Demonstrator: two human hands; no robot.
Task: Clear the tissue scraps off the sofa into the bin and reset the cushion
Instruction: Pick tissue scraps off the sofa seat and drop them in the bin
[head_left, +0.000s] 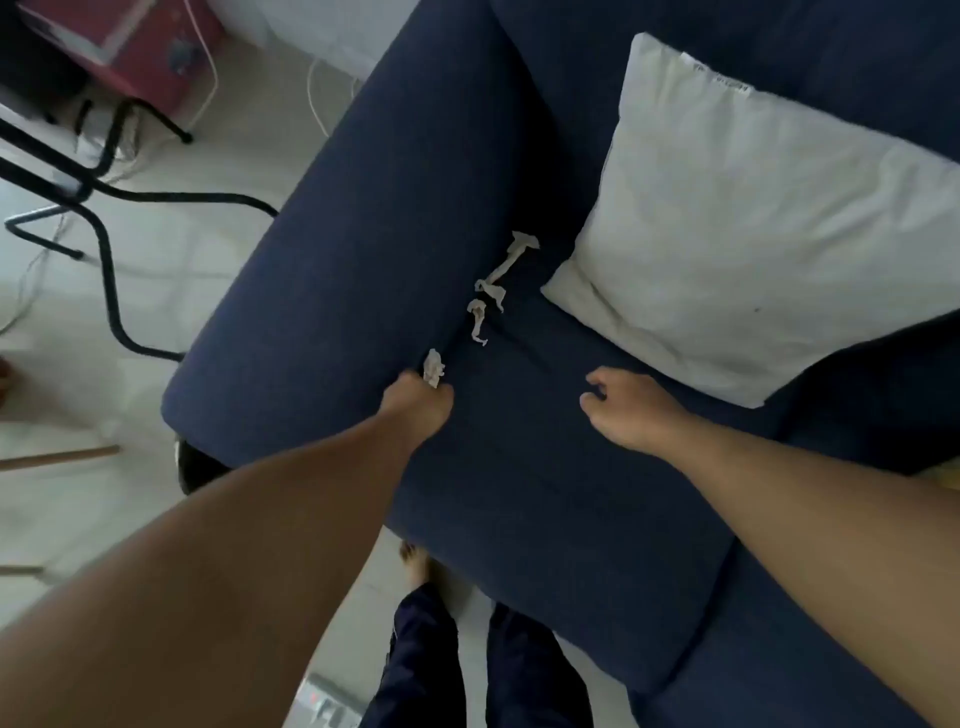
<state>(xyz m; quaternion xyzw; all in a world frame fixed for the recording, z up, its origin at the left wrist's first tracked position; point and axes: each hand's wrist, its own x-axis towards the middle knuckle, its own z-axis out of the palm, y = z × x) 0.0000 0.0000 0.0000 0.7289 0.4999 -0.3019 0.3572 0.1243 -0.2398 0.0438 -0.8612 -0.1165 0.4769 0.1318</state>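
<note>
On the dark blue sofa (519, 467), white tissue scraps run along the crease between the armrest and the seat. A long twisted scrap (511, 257) lies farthest from me, with two smaller ones (491, 291) (477, 319) below it. My left hand (418, 402) is pinched shut on a small crumpled scrap (434, 366) at the crease. Over the seat, my right hand (628, 410) hovers with its fingers loosely curled and holds nothing. A white cushion (753, 223) lies flat and askew on the seat, to the right of the scraps. No bin shows in the frame.
The sofa's wide armrest (337, 260) is at the left. Beyond it, black metal chair legs (109, 244), white cables and a pink box (150, 47) stand on the pale tiled floor. My feet and dark trousers (467, 649) are at the sofa's front edge.
</note>
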